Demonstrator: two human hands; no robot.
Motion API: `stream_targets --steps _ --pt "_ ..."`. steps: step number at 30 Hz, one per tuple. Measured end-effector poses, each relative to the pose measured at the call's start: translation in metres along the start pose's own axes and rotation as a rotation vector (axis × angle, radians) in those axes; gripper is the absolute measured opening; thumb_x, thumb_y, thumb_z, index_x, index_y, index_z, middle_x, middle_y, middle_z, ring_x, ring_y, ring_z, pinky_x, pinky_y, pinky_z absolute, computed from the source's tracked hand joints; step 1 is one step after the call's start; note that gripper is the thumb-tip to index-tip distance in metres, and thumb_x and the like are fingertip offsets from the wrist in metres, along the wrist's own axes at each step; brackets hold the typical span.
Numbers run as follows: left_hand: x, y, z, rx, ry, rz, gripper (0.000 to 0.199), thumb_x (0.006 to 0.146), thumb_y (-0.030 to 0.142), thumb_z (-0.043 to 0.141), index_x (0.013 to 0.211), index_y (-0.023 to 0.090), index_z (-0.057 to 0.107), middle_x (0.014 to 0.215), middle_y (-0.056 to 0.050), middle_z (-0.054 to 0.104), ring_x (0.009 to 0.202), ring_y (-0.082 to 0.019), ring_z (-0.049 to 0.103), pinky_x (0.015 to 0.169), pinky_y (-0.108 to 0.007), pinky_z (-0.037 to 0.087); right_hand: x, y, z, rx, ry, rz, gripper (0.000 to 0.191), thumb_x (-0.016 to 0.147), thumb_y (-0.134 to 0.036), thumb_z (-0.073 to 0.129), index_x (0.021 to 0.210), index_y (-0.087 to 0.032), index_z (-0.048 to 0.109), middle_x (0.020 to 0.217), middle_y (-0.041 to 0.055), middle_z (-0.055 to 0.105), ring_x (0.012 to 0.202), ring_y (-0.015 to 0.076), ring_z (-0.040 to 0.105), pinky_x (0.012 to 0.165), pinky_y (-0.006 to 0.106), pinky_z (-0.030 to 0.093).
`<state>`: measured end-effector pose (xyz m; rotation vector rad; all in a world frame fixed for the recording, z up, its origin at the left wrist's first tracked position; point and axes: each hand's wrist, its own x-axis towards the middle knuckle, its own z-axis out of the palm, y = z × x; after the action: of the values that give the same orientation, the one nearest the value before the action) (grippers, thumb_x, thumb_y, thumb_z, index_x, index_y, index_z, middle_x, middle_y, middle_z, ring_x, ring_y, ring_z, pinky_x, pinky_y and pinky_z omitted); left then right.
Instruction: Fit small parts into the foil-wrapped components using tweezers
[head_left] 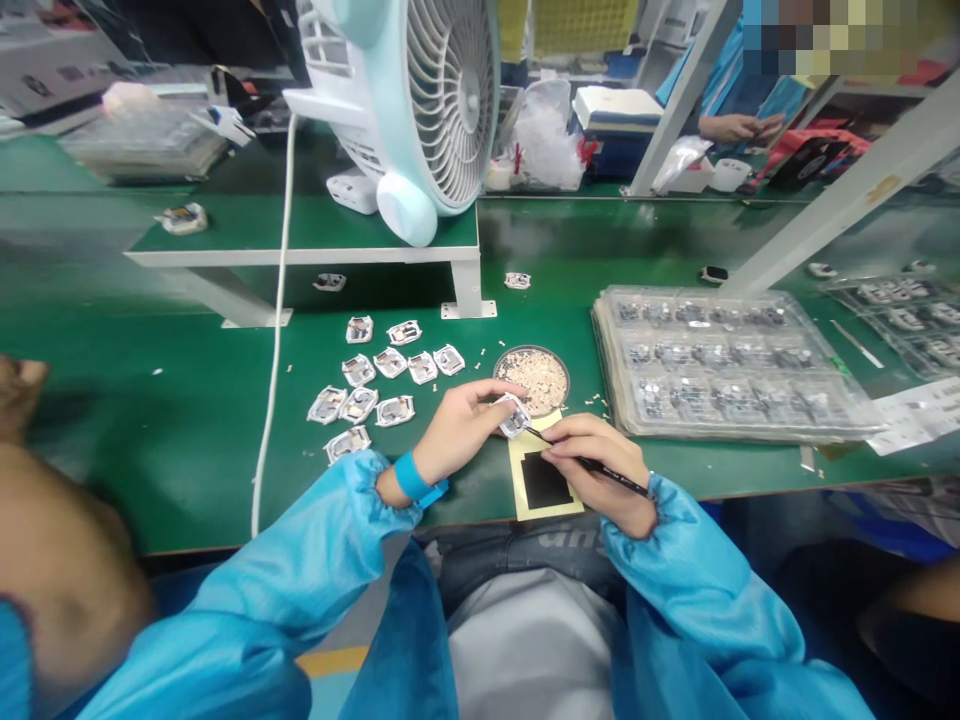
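Observation:
My left hand (463,425) pinches a small white watch-like case (515,416) between thumb and fingers, its inside turned up. Black tweezers (611,476) are gripped in my right hand (600,465), and their tip reaches the case's near edge. Whether the tip holds a part is too small to tell. Below the hands lies a yellow sheet (526,508) with a black square (546,480) on it. Just behind the case stands a round dish (534,375) full of tiny pale pieces. Several similar white cases (390,362) lie in loose rows left of my hands.
A stack of clear trays (705,365) with filled pockets sits at right. A light-blue fan (450,100) stands on a raised green shelf (315,232), its white cable (279,330) running down the bench. Another person's arm (60,520) rests at far left; a person's hands (739,128) show across the bench.

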<state>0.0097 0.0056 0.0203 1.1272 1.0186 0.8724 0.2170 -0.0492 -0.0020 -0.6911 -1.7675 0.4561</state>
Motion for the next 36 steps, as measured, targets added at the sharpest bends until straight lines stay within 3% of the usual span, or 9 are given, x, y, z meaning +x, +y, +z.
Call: stream_targets --steps 6,12,16,20,23,27,30,34,36 --pt "-0.001 0.000 0.000 -0.002 -0.002 -0.004 0.029 0.081 0.026 0.077 0.107 0.012 0.078 0.083 -0.005 0.076 0.069 -0.013 0.068 0.067 -0.021 0.058 0.001 -0.002 -0.001 -0.046 -0.006 0.016 0.035 0.083 0.002 0.072 0.107 -0.023 0.072 0.106 0.0074 0.075 0.096 0.0203 0.073 0.084 0.037 0.062" --pt "-0.003 0.004 0.002 -0.124 -0.033 -0.101 0.029 0.079 0.027 0.080 0.104 0.012 0.077 0.086 -0.005 0.075 0.072 -0.013 0.071 0.067 -0.022 0.061 0.002 -0.002 -0.002 -0.050 0.019 0.022 0.031 0.083 -0.001 0.074 0.105 -0.024 0.074 0.102 0.0063 0.077 0.093 0.0208 0.075 0.082 0.037 0.063" --pt "-0.003 0.004 0.002 -0.227 -0.086 -0.186 0.034 0.076 0.029 0.085 0.103 0.011 0.073 0.085 -0.007 0.075 0.074 -0.016 0.074 0.071 -0.028 0.065 0.002 0.000 0.000 -0.031 0.187 0.052 0.028 0.081 -0.003 0.078 0.098 -0.025 0.076 0.095 0.0048 0.079 0.086 0.0214 0.076 0.077 0.038 0.064" --pt "-0.003 0.001 0.003 -0.200 -0.140 -0.206 0.041 0.073 0.028 0.089 0.103 0.010 0.068 0.093 -0.012 0.076 0.079 -0.023 0.078 0.071 -0.033 0.066 0.001 0.006 0.001 -0.019 0.399 0.225 0.020 0.080 -0.007 0.080 0.089 -0.024 0.076 0.089 0.0033 0.079 0.085 0.0203 0.076 0.079 0.037 0.064" --pt "-0.002 0.000 0.004 -0.133 -0.136 -0.162 0.041 0.071 0.027 0.089 0.102 0.010 0.067 0.096 -0.012 0.075 0.077 -0.022 0.077 0.067 -0.032 0.065 0.000 0.011 0.002 0.030 0.443 0.320 0.015 0.081 -0.010 0.081 0.086 -0.022 0.074 0.088 0.0032 0.078 0.084 0.0192 0.076 0.078 0.035 0.065" --pt "-0.002 0.003 0.004 -0.028 -0.092 -0.086 0.030 0.074 0.024 0.083 0.097 0.010 0.070 0.084 -0.007 0.072 0.060 -0.011 0.066 0.047 -0.018 0.049 -0.001 0.013 0.001 0.181 0.463 0.353 0.014 0.083 -0.012 0.079 0.088 -0.022 0.072 0.091 0.0033 0.077 0.086 0.0186 0.075 0.074 0.034 0.066" --pt "-0.002 0.007 0.003 -0.031 -0.080 -0.117 0.021 0.076 0.020 0.074 0.095 0.013 0.072 0.075 -0.002 0.068 0.054 -0.007 0.057 0.043 -0.015 0.035 -0.003 0.013 0.000 0.232 0.445 0.353 0.015 0.083 -0.012 0.079 0.089 -0.022 0.070 0.094 0.0039 0.076 0.088 0.0182 0.075 0.073 0.033 0.066" --pt "-0.003 0.008 0.002 -0.108 -0.111 -0.221 0.016 0.078 0.029 0.067 0.084 0.016 0.071 0.067 0.001 0.061 0.053 -0.008 0.053 0.044 -0.016 0.033 -0.003 0.011 0.000 0.225 0.402 0.329 0.017 0.084 -0.011 0.078 0.091 -0.023 0.069 0.095 0.0036 0.076 0.093 0.0192 0.074 0.073 0.034 0.067" --pt "-0.004 0.008 0.003 -0.090 -0.121 -0.231 0.024 0.081 0.039 0.069 0.078 0.015 0.068 0.063 0.002 0.057 0.050 -0.007 0.049 0.044 -0.017 0.031 -0.002 0.010 0.001 0.230 0.381 0.311 0.019 0.084 -0.009 0.078 0.093 -0.023 0.069 0.096 0.0033 0.076 0.094 0.0190 0.074 0.075 0.034 0.067"
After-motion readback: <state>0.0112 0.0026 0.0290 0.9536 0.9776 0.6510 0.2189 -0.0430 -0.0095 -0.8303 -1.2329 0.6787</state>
